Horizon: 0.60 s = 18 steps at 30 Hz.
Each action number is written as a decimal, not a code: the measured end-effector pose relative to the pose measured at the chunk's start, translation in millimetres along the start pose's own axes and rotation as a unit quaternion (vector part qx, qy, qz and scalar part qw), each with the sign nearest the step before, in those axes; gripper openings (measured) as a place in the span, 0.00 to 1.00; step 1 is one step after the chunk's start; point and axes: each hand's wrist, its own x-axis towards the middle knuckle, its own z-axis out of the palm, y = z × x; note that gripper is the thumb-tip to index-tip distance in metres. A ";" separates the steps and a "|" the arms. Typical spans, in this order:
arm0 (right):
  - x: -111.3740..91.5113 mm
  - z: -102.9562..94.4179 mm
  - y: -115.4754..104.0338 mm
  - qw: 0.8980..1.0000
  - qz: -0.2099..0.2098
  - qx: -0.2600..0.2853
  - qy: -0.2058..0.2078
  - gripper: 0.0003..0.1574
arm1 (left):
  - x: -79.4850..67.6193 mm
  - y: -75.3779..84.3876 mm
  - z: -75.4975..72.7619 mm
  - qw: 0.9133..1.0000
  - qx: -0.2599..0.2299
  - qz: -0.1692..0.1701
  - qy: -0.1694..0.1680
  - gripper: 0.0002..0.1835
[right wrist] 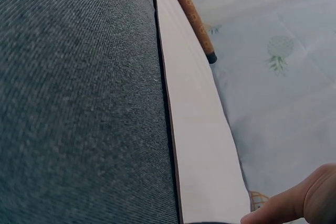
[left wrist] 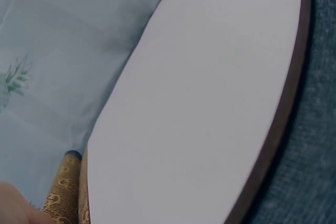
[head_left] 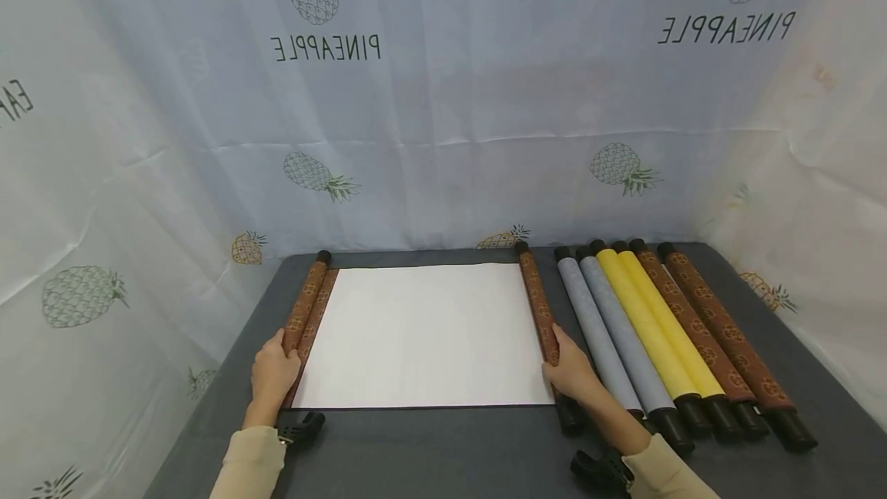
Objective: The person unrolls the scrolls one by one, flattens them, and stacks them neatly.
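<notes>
A hanging scroll lies partly unrolled on the dark table, its white sheet [head_left: 423, 337] spread flat between two brown patterned ends. Around the left brown roll [head_left: 309, 295] curl the fingers of my left hand [head_left: 273, 368]; a brown strip [head_left: 322, 303] lies beside that roll. My right hand [head_left: 574, 366] grips the right brown roll [head_left: 535, 283] near its lower part, above a black end knob [head_left: 570, 416]. In the left wrist view the white sheet [left wrist: 194, 98] fills the middle. The right wrist view shows my right thumb [right wrist: 289, 203] at the sheet's near end.
Right of the scroll lie several rolled scrolls side by side: grey ones [head_left: 599, 329], yellow ones [head_left: 647, 322] and brown ones [head_left: 728, 326], with black end knobs. Pineapple-printed curtains [head_left: 443, 98] hang behind and at both sides. The grey table [head_left: 430, 453] extends in front.
</notes>
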 end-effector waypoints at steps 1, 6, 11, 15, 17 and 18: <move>-0.2 -0.8 -0.3 1.000 0.001 0.000 -0.001 0.49 | 0.2 -0.3 -0.4 1.000 -0.001 0.000 -0.003 0.31; -0.4 -3.7 -1.2 1.000 0.004 0.005 -0.004 0.48 | 1.9 -2.1 -0.9 1.000 -0.002 -0.008 -0.018 0.32; -1.0 -5.8 0.3 1.000 0.003 0.021 -0.001 0.48 | 2.4 -3.3 -1.4 1.000 -0.006 -0.016 -0.022 0.32; -0.6 -6.9 1.9 0.999 -0.002 0.036 0.000 0.45 | 3.0 -4.2 -1.5 1.000 -0.005 -0.016 -0.023 0.32; -0.1 -7.2 3.0 0.999 -0.003 0.042 -0.003 0.44 | 3.5 -4.1 -1.9 1.000 -0.004 -0.016 -0.026 0.32; 0.1 -7.2 3.6 0.999 -0.002 0.043 -0.005 0.43 | 3.9 -4.3 -2.0 0.999 -0.005 -0.015 -0.028 0.32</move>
